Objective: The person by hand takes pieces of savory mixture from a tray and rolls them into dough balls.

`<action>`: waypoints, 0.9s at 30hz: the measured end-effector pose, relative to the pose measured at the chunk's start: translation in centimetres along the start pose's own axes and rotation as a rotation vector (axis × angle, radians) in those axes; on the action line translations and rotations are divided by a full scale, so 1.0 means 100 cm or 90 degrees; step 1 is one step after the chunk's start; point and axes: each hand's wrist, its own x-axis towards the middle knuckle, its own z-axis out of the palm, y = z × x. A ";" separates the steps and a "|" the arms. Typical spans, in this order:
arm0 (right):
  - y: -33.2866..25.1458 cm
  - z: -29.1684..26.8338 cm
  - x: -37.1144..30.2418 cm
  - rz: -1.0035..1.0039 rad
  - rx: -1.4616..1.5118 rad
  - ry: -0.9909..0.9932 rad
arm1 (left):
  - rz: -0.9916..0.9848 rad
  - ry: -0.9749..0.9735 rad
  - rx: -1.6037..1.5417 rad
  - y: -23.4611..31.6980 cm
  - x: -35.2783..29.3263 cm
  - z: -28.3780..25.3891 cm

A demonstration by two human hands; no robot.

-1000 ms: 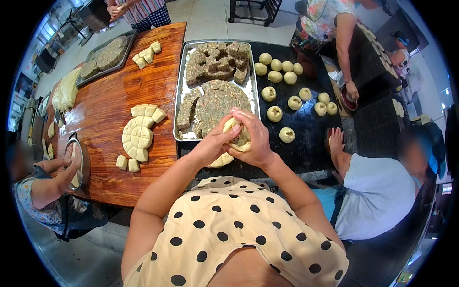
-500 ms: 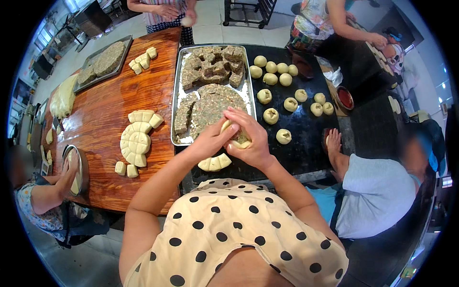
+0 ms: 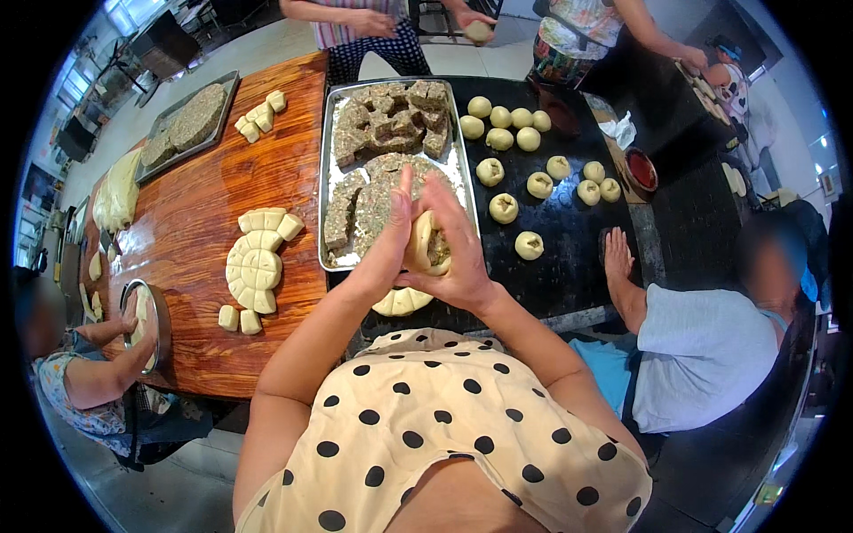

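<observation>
A round piece of pale dough [image 3: 419, 251], wrapped partly around a chunky greenish-brown filling [image 3: 438, 248], sits between my two hands above the near edge of the tray. My right hand [image 3: 466, 264] cups it from the right, with its fingers curved over the far side. From the left, my left hand [image 3: 386, 248] presses its palm against the dough, fingers stretched upward. The dough's opening faces right, and filling shows inside it. Just below my hands, partly hidden by them, lie some cut dough pieces [image 3: 402, 304].
Ahead is a metal tray [image 3: 325, 206] of filling blocks [image 3: 395, 174]. Several filled dough balls [image 3: 504, 209] sit on the black surface to the right. Cut dough [image 3: 253, 268] lies left on the wooden table [image 3: 191, 231]. A co-worker's hand [image 3: 618, 254] rests nearby at right; others work around.
My left hand has lifted its fingers upright, and the dough has turned so its filled opening shows more. The person across the table has moved right, holding a dough ball.
</observation>
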 end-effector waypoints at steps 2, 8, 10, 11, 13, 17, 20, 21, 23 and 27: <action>0.010 -0.010 -0.001 -0.069 -0.005 -0.090 | 0.005 0.002 -0.017 0.015 -0.005 0.005; -0.005 0.000 0.000 0.074 0.144 -0.012 | -0.016 0.007 -0.414 -0.014 0.004 -0.012; -0.017 0.001 0.008 0.072 0.037 -0.076 | -0.043 0.017 -0.434 -0.025 0.011 -0.004; -0.011 0.003 0.006 0.032 0.056 -0.078 | -0.033 -0.063 -0.551 -0.029 0.008 -0.002; 0.011 0.008 0.002 -0.048 0.093 -0.077 | -0.032 -0.035 -0.580 -0.040 0.016 0.000; 0.003 0.009 -0.011 0.062 0.144 -0.043 | -0.047 -0.035 -0.557 -0.039 0.014 0.001; -0.001 0.014 -0.010 0.076 0.113 0.008 | -0.001 0.030 -0.563 -0.037 0.011 0.005; -0.002 0.017 -0.008 0.049 0.054 0.009 | -0.003 0.024 -0.593 -0.039 0.008 0.010; -0.009 0.016 -0.002 -0.029 -0.072 -0.018 | -0.001 -0.015 -0.622 -0.046 0.008 0.009; 0.011 0.021 -0.012 0.004 -0.019 0.001 | 0.011 0.048 -0.599 -0.059 0.016 0.007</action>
